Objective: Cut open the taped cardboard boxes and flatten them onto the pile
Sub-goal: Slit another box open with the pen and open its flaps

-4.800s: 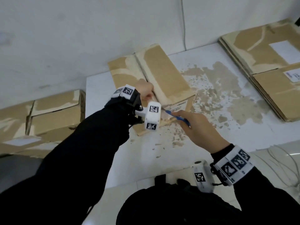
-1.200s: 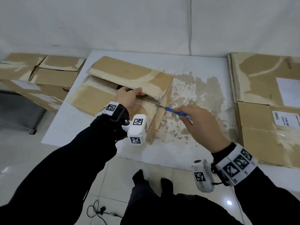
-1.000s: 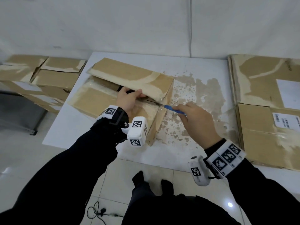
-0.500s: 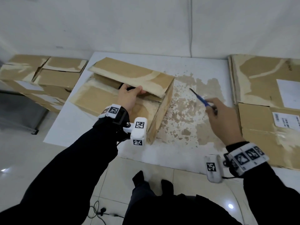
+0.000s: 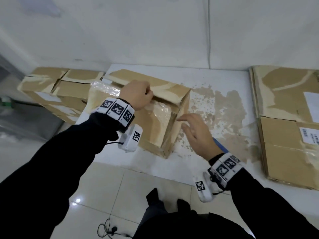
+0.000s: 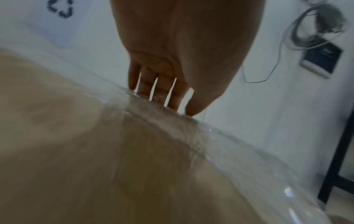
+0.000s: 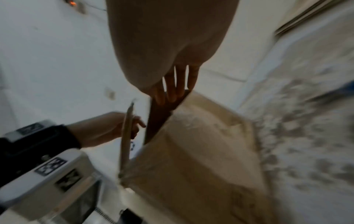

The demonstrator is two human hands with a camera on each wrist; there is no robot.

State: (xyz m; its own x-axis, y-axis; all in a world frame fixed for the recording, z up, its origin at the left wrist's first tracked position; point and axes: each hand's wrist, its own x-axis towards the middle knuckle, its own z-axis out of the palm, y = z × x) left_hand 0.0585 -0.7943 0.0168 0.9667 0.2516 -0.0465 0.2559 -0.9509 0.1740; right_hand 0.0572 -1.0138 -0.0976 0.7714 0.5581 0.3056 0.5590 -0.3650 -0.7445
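Note:
A cardboard box (image 5: 155, 125) with clear tape lies on the white table (image 5: 215, 78), its top seam slit. My left hand (image 5: 146, 95) grips the edge of the box's near top flap (image 7: 126, 136), fingers (image 6: 153, 87) curled over it. My right hand (image 5: 184, 121) hovers open, fingers (image 7: 172, 91) straight, at the box's right top corner, holding nothing. The blue cutter (image 5: 220, 145) lies on the table just behind that hand. Whether the right fingertips touch the cardboard I cannot tell.
A pile of flattened boxes (image 5: 284, 118) lies at the table's right end. More taped boxes (image 5: 57, 88) sit lower, left of the table. The tabletop is blotched with brown tape residue (image 5: 224, 109). A cable (image 5: 107, 230) lies on the tiled floor.
The right hand drew the blue cutter out of the seam, swung right, laid it on the table, and came back empty to the box corner. The left hand shifted to grip the flap's edge.

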